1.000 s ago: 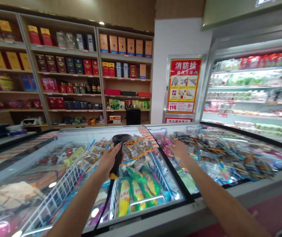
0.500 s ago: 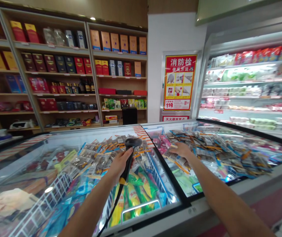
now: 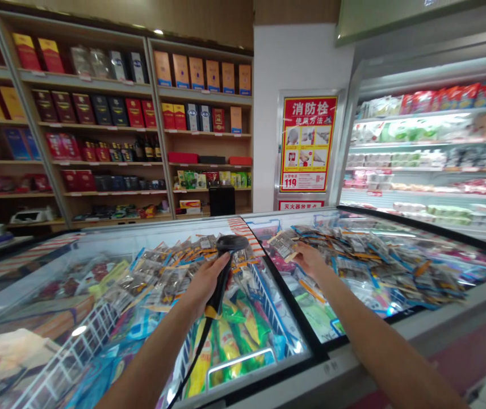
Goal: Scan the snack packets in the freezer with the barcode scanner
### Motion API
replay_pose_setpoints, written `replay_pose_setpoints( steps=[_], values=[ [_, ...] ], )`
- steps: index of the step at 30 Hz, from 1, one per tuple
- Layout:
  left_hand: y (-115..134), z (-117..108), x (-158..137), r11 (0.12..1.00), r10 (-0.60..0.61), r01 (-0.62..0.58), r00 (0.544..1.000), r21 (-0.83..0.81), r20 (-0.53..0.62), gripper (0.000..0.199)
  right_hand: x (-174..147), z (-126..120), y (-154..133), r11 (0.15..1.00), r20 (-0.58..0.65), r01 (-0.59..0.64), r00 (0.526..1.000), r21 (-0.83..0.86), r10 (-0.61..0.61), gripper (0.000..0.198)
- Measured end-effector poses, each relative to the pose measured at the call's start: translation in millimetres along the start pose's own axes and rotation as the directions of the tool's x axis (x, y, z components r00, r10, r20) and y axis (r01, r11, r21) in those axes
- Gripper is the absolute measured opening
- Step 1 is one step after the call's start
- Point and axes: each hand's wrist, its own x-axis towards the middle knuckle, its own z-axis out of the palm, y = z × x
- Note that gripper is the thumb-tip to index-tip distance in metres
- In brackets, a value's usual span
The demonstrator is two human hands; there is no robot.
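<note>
Left hand [image 3: 205, 278] is gripping the scanner [image 3: 220, 286], right hand [image 3: 311, 261] is pinching a packet [image 3: 281, 245] that's kinda sticking out leftward, toward the scanner but not touching.

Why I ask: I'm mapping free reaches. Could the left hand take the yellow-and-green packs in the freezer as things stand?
Probably not: the left hand is gripping the black scanner, and the glass lid appears to lie between it and the yellow-and-green packs.

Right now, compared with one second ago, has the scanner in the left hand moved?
Yes, the scanner in the left hand has moved rightward, closer to the fixed striped strip.
</note>
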Motion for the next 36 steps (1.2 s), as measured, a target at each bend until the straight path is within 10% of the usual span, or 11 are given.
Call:
replay_pose_setpoints(
  steps=[6, 21, 30, 36],
  values=[
    [7.9, 4.6, 1.6, 0.999, 0.013, -0.011, 0.999, -0.047, 0.05, 0.038, -16.1, 22.8, -0.9, 0.974, -0.052, -0.153, 0.985, 0.166, 0.163, 0.018],
    [6.8, 2.4, -1.2, 0.99, -0.001, 0.025, 0.986, -0.14, 0.168, 0.034, -20.3, 25.8, -6.4, 0.976, -0.089, -0.1, 0.989, 0.194, 0.119, 0.018],
    [12.0, -16.9, -2.0, 0.989, 0.022, -0.021, 1.0, -0.148, 0.007, 0.036, -27.1, 31.5, -15.1, 0.983, -0.112, -0.09, 0.988, 0.157, 0.108, 0.02],
    [17.8, -45.7, -8.4, 0.989, 0.011, -0.039, 0.982, -0.14, -0.189, 0.036, -43.4, 81.8, -17.7, 0.994, 0.069, -0.057, 0.996, -0.089, 0.063, 0.022]
  ],
)
